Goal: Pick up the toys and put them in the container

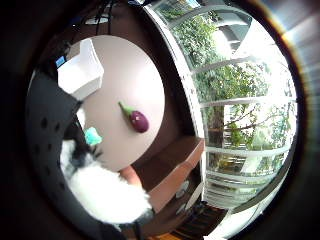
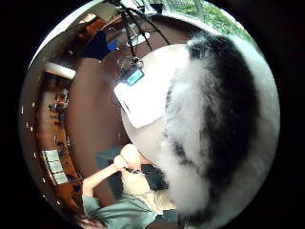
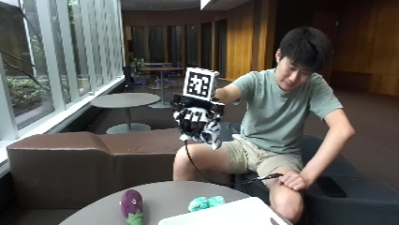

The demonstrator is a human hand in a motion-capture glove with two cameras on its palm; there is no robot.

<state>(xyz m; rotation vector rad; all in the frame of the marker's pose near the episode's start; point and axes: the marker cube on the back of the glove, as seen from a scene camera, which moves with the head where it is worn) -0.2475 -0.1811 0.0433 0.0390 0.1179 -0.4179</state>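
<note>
From across the room, the person sits on a dark bench behind a round grey table, the bare hand resting on a knee. The gloved right hand is raised well above the table at chest height, its fingers curled round a black-and-white plush toy that hangs below the palm. On the table lie an eggplant toy, purple with a green stem, and just beside it a small teal toy; the teal one sits close to the rim of the white container at the near edge. Both are far below the hand and well apart from it. A brown padded bench stands between the table and the window wall, with another round table further back. No readable writing shows.

The little-finger-side palm view looks down on the table: the eggplant toy lies alone near the middle, the white container toward one edge, the teal toy just beside the plush toy, which crowds the frame close to the palm.

In the thumb-side palm view the plush toy fills much of the picture, hiding most of the table; the white container shows beside it.
</note>
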